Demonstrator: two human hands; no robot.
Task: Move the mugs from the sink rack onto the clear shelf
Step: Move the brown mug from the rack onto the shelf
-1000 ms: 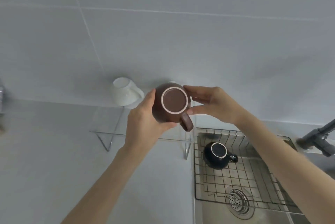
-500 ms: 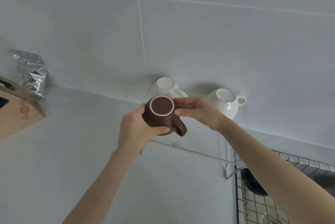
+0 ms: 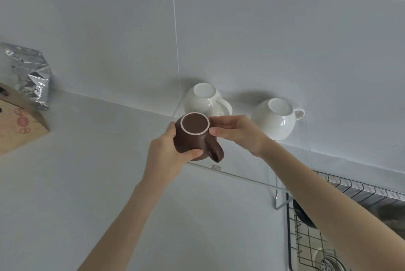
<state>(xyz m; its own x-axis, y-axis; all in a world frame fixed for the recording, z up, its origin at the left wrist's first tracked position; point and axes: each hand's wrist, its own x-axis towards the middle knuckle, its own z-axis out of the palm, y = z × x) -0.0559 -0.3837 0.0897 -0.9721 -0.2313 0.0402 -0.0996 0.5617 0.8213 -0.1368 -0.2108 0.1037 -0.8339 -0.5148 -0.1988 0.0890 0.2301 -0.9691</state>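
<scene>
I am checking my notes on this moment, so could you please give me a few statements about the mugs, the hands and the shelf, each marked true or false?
1. The brown mug is held upside down, base toward the camera. True.
2. Only the right hand touches the brown mug. False: the left hand grips its side too, so both hands hold it.
3. Two white mugs, one at the left and one at the right, sit upside down on the clear shelf. True.
4. The sink rack is at the left of the shelf. False: it is at the lower right.
5. A silver foil bag stands by the wall at the far left. True.
</scene>
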